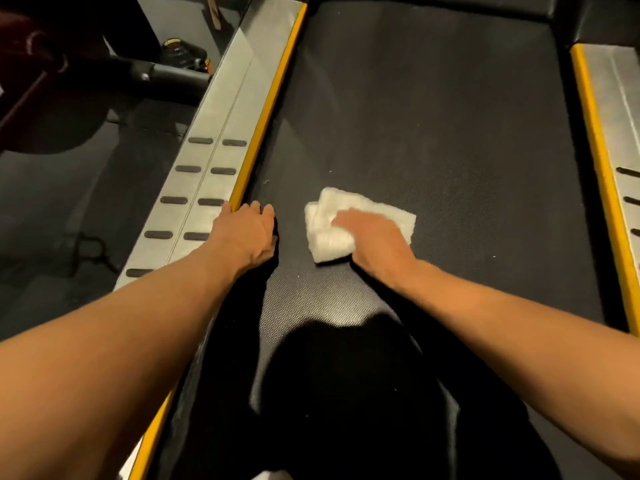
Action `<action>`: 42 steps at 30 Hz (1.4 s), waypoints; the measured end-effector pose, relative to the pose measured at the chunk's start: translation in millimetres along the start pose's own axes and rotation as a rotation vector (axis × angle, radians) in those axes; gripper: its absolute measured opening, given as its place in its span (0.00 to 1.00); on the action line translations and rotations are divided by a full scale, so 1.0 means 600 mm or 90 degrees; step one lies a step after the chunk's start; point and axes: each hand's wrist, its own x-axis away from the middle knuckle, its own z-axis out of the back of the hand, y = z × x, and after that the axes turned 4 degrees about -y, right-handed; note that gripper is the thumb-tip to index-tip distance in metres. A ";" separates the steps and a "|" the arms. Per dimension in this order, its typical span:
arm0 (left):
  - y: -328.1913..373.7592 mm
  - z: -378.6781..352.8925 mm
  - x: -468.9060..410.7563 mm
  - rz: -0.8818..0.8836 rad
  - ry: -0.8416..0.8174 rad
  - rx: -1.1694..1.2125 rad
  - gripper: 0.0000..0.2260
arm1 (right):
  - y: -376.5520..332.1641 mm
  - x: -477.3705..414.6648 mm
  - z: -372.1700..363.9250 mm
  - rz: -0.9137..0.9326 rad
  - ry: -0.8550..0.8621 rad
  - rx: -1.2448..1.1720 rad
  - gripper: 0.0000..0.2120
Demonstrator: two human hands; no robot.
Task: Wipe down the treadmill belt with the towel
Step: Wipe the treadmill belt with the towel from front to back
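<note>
The black textured treadmill belt (pixel 433 126) runs away from me between two yellow-edged side rails. A folded white towel (pixel 330 216) lies flat on the belt in front of me. My right hand (pixel 375 240) presses down on the towel's near right part, palm flat, covering some of it. My left hand (pixel 246 233) rests on the belt's left edge, fingers down against the yellow strip, holding nothing. Both bare forearms reach in from below.
The left silver side rail (pixel 207 157) has dark oval grip pads and a yellow strip (pixel 263 123). A right rail (pixel 620 133) mirrors it. Dark gym equipment (pixel 166 74) stands on the floor at the left. My dark-clothed knees are on the belt near me.
</note>
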 end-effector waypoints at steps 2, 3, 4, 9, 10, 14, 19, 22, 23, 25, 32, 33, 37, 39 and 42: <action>-0.002 0.000 -0.002 -0.001 0.009 -0.009 0.28 | -0.016 0.035 -0.009 0.092 -0.103 0.042 0.21; -0.001 -0.001 -0.003 0.006 0.007 -0.012 0.29 | -0.018 0.043 -0.008 0.122 -0.132 0.020 0.24; 0.002 -0.002 -0.004 0.013 0.004 -0.019 0.31 | -0.014 0.043 -0.002 0.136 -0.134 -0.007 0.25; 0.028 0.010 0.000 0.013 0.016 -0.027 0.26 | 0.058 -0.009 0.037 -0.029 0.024 0.044 0.22; 0.031 0.013 -0.001 -0.023 0.023 -0.019 0.23 | 0.068 -0.006 0.040 -0.060 0.043 0.061 0.22; 0.037 0.014 -0.003 -0.093 0.002 0.078 0.19 | 0.032 0.060 0.033 0.026 -0.056 0.094 0.24; 0.045 0.011 -0.003 -0.075 -0.050 0.046 0.27 | 0.008 0.090 0.041 0.059 -0.126 0.000 0.24; 0.050 0.014 -0.002 -0.073 -0.061 0.032 0.29 | 0.055 0.038 0.073 -0.038 -0.002 0.067 0.21; 0.051 0.016 -0.003 -0.071 -0.066 0.033 0.29 | 0.068 0.031 0.079 -0.066 0.024 0.065 0.22; 0.051 0.020 -0.005 -0.072 -0.070 0.033 0.29 | 0.073 0.045 0.074 -0.070 -0.004 0.108 0.22; 0.065 0.022 0.000 -0.049 -0.050 -0.003 0.29 | 0.017 0.127 0.045 0.214 -0.141 0.079 0.09; 0.069 0.023 0.004 -0.057 -0.037 -0.003 0.29 | 0.037 0.108 0.060 0.164 -0.071 0.099 0.09; 0.078 0.026 0.008 -0.103 -0.023 -0.004 0.31 | 0.120 0.044 0.093 -0.071 0.043 0.079 0.23; 0.080 0.033 0.004 -0.101 -0.030 -0.010 0.31 | 0.111 0.058 0.084 -0.051 0.017 0.081 0.24; 0.087 0.039 -0.001 -0.095 -0.046 -0.032 0.30 | 0.088 0.102 0.045 0.040 -0.091 0.136 0.23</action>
